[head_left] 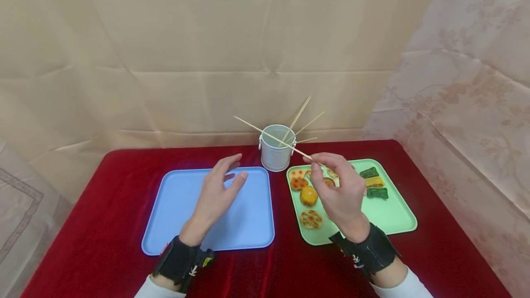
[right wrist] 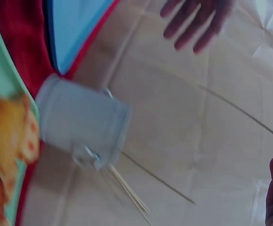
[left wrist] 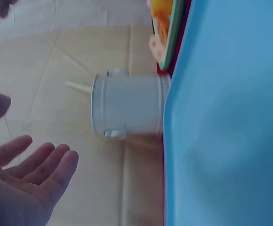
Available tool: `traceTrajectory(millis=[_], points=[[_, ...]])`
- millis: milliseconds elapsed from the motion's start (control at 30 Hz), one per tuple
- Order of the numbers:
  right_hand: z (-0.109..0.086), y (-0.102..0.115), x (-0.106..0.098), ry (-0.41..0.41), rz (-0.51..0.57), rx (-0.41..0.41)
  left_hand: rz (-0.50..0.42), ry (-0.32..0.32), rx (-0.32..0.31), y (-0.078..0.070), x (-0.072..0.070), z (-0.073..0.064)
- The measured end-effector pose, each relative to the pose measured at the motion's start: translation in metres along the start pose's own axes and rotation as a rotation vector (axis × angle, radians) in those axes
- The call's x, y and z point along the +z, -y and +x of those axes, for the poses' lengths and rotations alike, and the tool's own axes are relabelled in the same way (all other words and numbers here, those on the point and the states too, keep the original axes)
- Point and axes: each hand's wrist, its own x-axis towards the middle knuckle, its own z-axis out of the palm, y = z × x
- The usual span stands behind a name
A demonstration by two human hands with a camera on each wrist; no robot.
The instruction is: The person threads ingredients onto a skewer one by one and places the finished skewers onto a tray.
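The right hand (head_left: 341,192) pinches the skewer (head_left: 273,137) near one end, probably to keep its length free, while the left hand (head_left: 215,192) is empty, thumb and fingers apart. The skewer is above the counter (head_left: 285,270), its long axis slanting from the right half leftward and toward the far edge; the bucket (head_left: 275,156) stands midway along that edge, likely so its spare skewers (head_left: 296,119) stay reachable

Room lies open over the flat blue plastic tray (head_left: 250,213), the near right of the light-green plastic tray (head_left: 395,217), and the red velvet surface (head_left: 282,213) between. Beyond, the cylindrical silvery metal bucket (head_left: 275,158) obstructs with its pale wooden skewers (head_left: 299,115) (fanned rightward); a thin held wooden stick (head_left: 248,124) slants above.
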Motion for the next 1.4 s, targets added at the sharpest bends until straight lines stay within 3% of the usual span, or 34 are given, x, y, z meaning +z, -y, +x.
traceTrajectory(millis=[100,400,533,667,900,1067,1267,1400], points=[[-0.011,0.0,0.006,0.049,-0.001,0.063,-0.129,0.006,-0.08,-0.002,0.009,-0.001],[-0.04,0.001,0.022,0.224,0.035,0.164,-0.666,0.027,-0.251,-0.009,0.027,0.0],[-0.048,0.001,0.025,0.281,0.055,0.16,-0.808,-0.009,-0.316,-0.012,0.031,-0.001],[-0.051,0.001,0.026,0.312,0.022,0.15,-0.878,-0.051,-0.368,-0.016,0.033,-0.002],[-0.056,0.001,0.029,0.424,-0.031,0.161,-0.921,-0.094,-0.445,-0.015,0.034,-0.001],[-0.054,-0.002,0.021,0.516,-0.131,0.207,-0.926,-0.129,-0.461,-0.008,0.033,-0.001],[-0.049,-0.014,0.0,0.576,-0.213,0.245,-0.765,-0.121,-0.415,0.0,0.024,-0.002],[-0.048,-0.022,-0.013,0.67,-0.262,0.272,-0.627,-0.108,-0.382,0.005,0.017,-0.004]])
